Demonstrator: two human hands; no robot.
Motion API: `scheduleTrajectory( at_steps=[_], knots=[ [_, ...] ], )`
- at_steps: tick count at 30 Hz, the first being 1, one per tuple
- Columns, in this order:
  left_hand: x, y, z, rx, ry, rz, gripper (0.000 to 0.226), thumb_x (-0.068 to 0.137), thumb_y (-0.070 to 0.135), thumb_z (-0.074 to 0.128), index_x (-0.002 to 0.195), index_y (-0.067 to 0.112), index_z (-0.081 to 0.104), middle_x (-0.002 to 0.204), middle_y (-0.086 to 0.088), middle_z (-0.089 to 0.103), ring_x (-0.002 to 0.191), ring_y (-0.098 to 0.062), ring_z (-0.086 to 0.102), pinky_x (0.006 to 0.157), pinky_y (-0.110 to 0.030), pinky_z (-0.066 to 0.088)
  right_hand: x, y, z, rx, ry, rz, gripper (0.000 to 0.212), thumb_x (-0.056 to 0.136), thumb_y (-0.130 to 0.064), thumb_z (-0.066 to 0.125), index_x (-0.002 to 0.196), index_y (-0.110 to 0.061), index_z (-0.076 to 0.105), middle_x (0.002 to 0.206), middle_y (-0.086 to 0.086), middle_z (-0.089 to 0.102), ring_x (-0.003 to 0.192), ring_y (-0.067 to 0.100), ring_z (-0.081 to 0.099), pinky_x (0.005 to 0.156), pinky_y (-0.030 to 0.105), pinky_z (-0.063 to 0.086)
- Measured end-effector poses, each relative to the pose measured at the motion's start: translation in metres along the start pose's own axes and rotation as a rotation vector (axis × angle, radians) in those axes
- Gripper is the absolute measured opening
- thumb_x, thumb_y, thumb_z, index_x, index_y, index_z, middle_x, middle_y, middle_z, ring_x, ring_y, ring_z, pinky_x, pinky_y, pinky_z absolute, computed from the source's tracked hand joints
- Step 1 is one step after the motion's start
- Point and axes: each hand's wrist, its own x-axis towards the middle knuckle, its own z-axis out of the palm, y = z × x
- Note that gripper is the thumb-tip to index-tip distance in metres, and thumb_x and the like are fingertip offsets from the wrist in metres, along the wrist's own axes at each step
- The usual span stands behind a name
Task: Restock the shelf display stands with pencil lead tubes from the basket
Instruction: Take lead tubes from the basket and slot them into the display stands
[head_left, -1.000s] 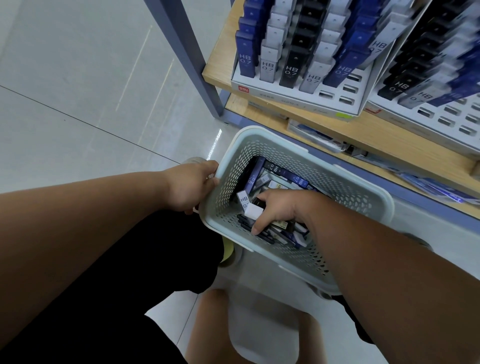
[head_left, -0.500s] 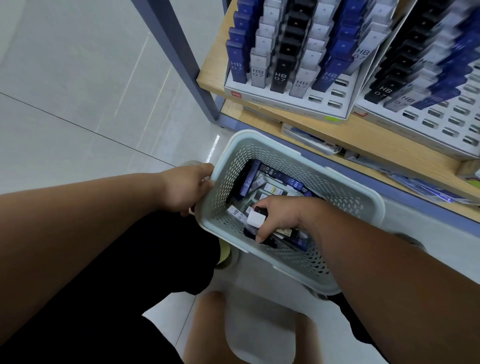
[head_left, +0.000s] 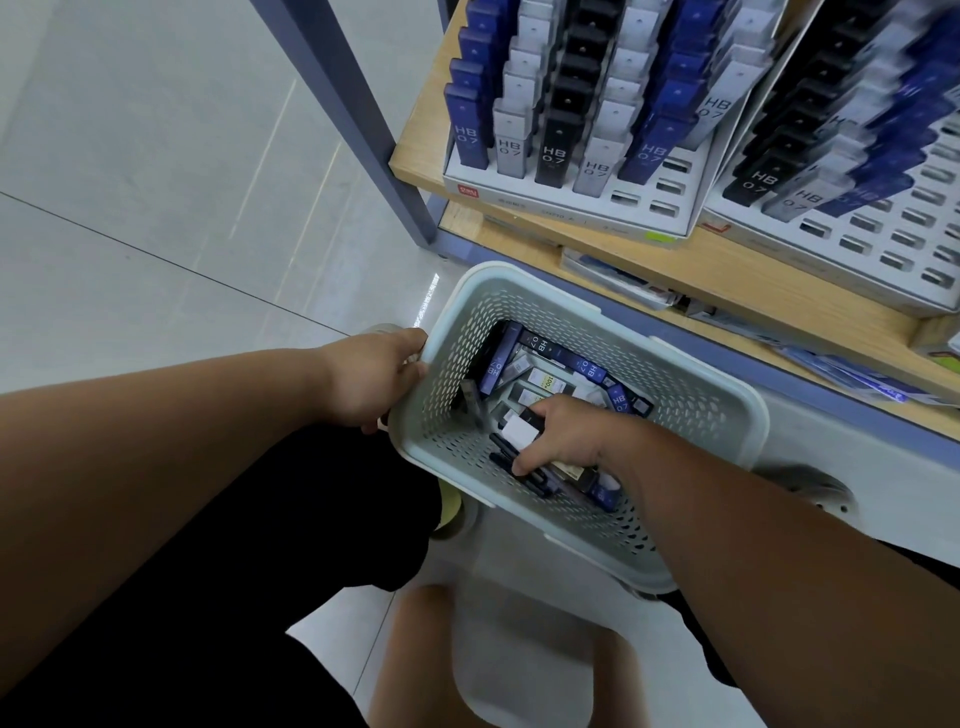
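We see the left forearm stretched forward across a black-clad thigh. Its left grip (head_left: 371, 379) is clenched over the rim at the near left corner of the basket (head_left: 571, 322), fingers curled on the edge. The right forearm comes in from the lower right and dips into the basket. There the right grip (head_left: 566, 439) lies knuckles up on the heap of pencil lead tubes (head_left: 498, 358), with a white tube (head_left: 519, 430) pinched between thumb and forefinger. The forefinger tip rests on some dark tubes (head_left: 519, 462) at the near wall. The basket sits low in front of the wooden shelf (head_left: 779, 291), where two display stands (head_left: 566, 208) carry rows of upright tubes, with open slots along their front rows.

Against half a second ago, we find both grips in nearly the same places: the left one has not let go of the rim, and the right one keeps the white tube. A pale tube (head_left: 470, 400) by the left wall, its HB mark readable then, now shows as a blur.
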Motion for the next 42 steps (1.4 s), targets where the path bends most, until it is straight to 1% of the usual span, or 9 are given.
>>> scheduleTrajectory(
  at_steps=[6, 11, 16, 21, 24, 30, 34, 40, 42],
  knots=[
    [-0.002, 0.004, -0.001, 0.012, -0.016, -0.01, 0.027, 0.105, 0.027, 0.038, 0.126, 0.012, 0.046, 0.089, -0.013, 0.063, 0.07, -0.04, 0.068, 0.058, -0.045, 0.06, -0.008, -0.014, -0.005, -0.109, -0.088, -0.022, 0.097, 0.054, -0.043, 0.097, 0.139, -0.018, 0.057, 0.133, 0.002, 0.065, 0.122, 0.026, 0.061, 0.1, 0.037, 0.05],
    [-0.005, 0.008, -0.003, 0.034, -0.009, -0.004, 0.026, 0.105, 0.027, 0.038, 0.122, 0.011, 0.048, 0.098, -0.014, 0.062, 0.063, -0.033, 0.067, 0.059, -0.044, 0.06, -0.013, -0.015, -0.002, -0.07, -0.068, -0.088, 0.041, 0.071, -0.019, 0.088, 0.106, -0.017, 0.068, 0.099, 0.004, 0.075, 0.094, 0.026, 0.071, 0.083, 0.041, 0.059],
    [-0.008, 0.012, -0.003, 0.04, 0.01, -0.007, 0.022, 0.105, 0.024, 0.038, 0.115, 0.007, 0.049, 0.088, -0.01, 0.056, 0.055, -0.022, 0.06, 0.056, -0.039, 0.059, -0.011, -0.006, 0.002, 0.062, 0.002, -0.072, 0.051, 0.062, -0.022, 0.091, 0.109, -0.022, 0.069, 0.097, 0.004, 0.076, 0.092, 0.025, 0.073, 0.082, 0.047, 0.062],
    [-0.009, 0.016, -0.003, 0.061, 0.011, -0.019, 0.023, 0.105, 0.025, 0.038, 0.116, 0.007, 0.049, 0.083, -0.006, 0.053, 0.051, -0.019, 0.059, 0.06, -0.042, 0.059, -0.016, -0.007, 0.001, 0.231, 0.065, -0.118, 0.037, 0.075, -0.007, 0.088, 0.1, -0.022, 0.064, 0.092, 0.003, 0.071, 0.078, 0.016, 0.067, 0.067, 0.028, 0.056],
    [-0.008, 0.017, -0.004, 0.093, 0.014, -0.027, 0.026, 0.105, 0.026, 0.038, 0.117, 0.007, 0.05, 0.083, -0.006, 0.054, 0.053, -0.021, 0.059, 0.063, -0.041, 0.059, -0.02, -0.012, -0.001, 0.302, 0.102, -0.141, 0.039, 0.073, -0.009, 0.089, 0.096, -0.024, 0.062, 0.09, 0.003, 0.066, 0.08, 0.018, 0.063, 0.07, 0.03, 0.053],
    [-0.006, 0.018, -0.01, 0.34, 0.064, -0.058, 0.028, 0.102, 0.037, 0.04, 0.114, 0.016, 0.055, 0.108, -0.01, 0.065, 0.088, -0.026, 0.056, 0.076, -0.032, 0.041, -0.045, -0.025, -0.009, 0.623, 0.22, -0.193, 0.035, 0.077, 0.006, 0.081, 0.099, -0.013, 0.061, 0.092, 0.015, 0.066, 0.083, 0.03, 0.067, 0.078, 0.047, 0.059],
    [-0.015, 0.032, -0.013, 0.44, 0.346, -0.014, 0.033, 0.094, 0.047, 0.05, 0.114, 0.022, 0.054, 0.109, -0.006, 0.062, 0.1, -0.029, 0.058, 0.077, -0.034, 0.045, -0.071, -0.037, -0.012, 0.779, 0.311, -0.232, 0.05, 0.063, -0.007, 0.089, 0.107, -0.009, 0.066, 0.097, 0.015, 0.075, 0.096, 0.033, 0.072, 0.093, 0.054, 0.056],
    [-0.05, 0.092, -0.012, -0.183, 0.223, 0.183, 0.012, 0.092, 0.032, 0.062, 0.094, 0.02, 0.064, 0.084, -0.002, 0.065, 0.071, -0.02, 0.062, 0.067, -0.034, 0.054, -0.13, -0.07, -0.017, 0.96, 0.435, -0.369, 0.103, 0.038, -0.03, 0.097, 0.131, -0.006, 0.061, 0.115, 0.017, 0.074, 0.113, 0.039, 0.068, 0.102, 0.064, 0.049],
    [-0.065, 0.115, -0.012, -0.408, 0.185, 0.217, 0.011, 0.093, 0.03, 0.06, 0.101, 0.023, 0.063, 0.085, -0.006, 0.067, 0.062, -0.019, 0.062, 0.056, -0.03, 0.049, -0.16, -0.077, -0.019, 1.004, 0.431, -0.431, 0.083, 0.05, -0.022, 0.093, 0.126, -0.004, 0.064, 0.113, 0.024, 0.073, 0.107, 0.045, 0.069, 0.094, 0.067, 0.052]
  ],
)
